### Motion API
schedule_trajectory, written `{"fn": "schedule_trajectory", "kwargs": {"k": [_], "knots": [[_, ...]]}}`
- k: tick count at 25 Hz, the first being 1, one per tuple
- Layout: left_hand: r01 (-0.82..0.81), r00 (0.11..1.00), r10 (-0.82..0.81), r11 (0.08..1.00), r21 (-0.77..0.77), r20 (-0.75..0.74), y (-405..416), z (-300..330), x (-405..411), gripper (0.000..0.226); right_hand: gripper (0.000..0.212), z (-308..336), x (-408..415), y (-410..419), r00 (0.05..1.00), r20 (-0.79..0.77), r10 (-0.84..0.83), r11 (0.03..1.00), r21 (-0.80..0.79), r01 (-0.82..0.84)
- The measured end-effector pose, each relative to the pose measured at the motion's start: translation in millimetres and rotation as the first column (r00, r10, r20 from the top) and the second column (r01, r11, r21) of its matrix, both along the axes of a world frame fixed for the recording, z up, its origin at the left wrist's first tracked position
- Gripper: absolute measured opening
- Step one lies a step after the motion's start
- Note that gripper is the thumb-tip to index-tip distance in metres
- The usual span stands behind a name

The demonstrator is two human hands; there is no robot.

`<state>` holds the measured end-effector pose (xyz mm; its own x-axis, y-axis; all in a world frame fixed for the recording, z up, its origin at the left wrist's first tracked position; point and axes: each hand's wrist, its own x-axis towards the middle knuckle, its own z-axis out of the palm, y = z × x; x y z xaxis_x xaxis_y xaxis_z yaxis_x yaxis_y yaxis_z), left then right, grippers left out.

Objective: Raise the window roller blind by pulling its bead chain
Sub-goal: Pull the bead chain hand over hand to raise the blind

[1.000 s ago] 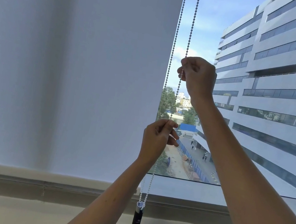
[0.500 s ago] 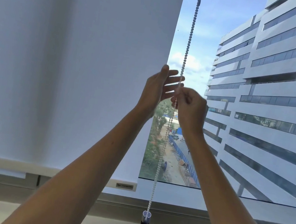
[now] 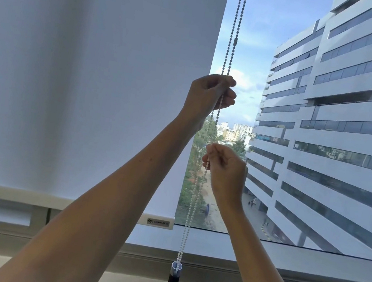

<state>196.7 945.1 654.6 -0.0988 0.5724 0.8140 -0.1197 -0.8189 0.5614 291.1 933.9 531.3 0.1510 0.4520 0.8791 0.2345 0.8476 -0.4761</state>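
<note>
A white roller blind (image 3: 88,78) covers the left part of the window, and its bottom bar (image 3: 3,192) hangs a little above the sill. A white bead chain (image 3: 233,27) runs down beside the blind's right edge as two strands, ending in a black weight (image 3: 173,281) below the sill. My left hand (image 3: 211,94) is high up, fingers closed around the chain. My right hand (image 3: 224,168) is lower and also pinches the chain. A small dark connector (image 3: 235,41) sits on the chain above my left hand.
The grey window frame and sill (image 3: 304,279) run along the bottom. Through the glass stand a large white office building (image 3: 340,115), trees and a street far below.
The blind's bottom bar has risen off the sill. My left hand went up from the low grip to the high one; my right hand came down with the chain.
</note>
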Motion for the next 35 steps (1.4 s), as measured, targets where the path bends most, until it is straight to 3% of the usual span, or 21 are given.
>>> {"fn": "schedule_trajectory", "kwargs": {"k": [5,11,17,22,29,35], "knots": [[-0.086,0.996,0.086,0.995,0.047,0.011,-5.0,-2.5,-2.4,0.018,0.008,7.9,8.9,0.2,0.998,-0.009,0.064,0.997,-0.044,-0.065],[-0.155,0.988,0.155,0.987,0.036,-0.010,-10.6,-35.3,-10.3,0.018,0.016,63.8,21.9,4.7,0.983,-0.157,0.093,0.993,-0.062,-0.103],[-0.124,0.992,0.123,0.990,-0.070,-0.027,-12.9,-116.4,-3.6,0.016,0.014,113.0,11.7,2.3,0.979,-0.044,0.201,0.975,-0.086,-0.204],[-0.086,0.996,0.088,0.990,-0.111,0.015,-18.5,-150.0,-3.1,0.018,0.010,113.0,-0.4,-0.7,0.972,0.036,0.232,0.972,-0.048,-0.230],[-0.059,0.997,0.065,0.991,-0.118,0.043,-24.1,-149.4,-2.3,0.015,0.004,108.5,-3.7,-0.9,0.972,-0.009,0.235,0.970,-0.054,-0.236],[-0.020,0.998,0.012,0.992,-0.128,-0.059,-23.1,-143.0,-10.9,0.025,0.005,93.9,4.4,-6.6,0.978,-0.024,0.207,0.978,-0.021,-0.208]]}}
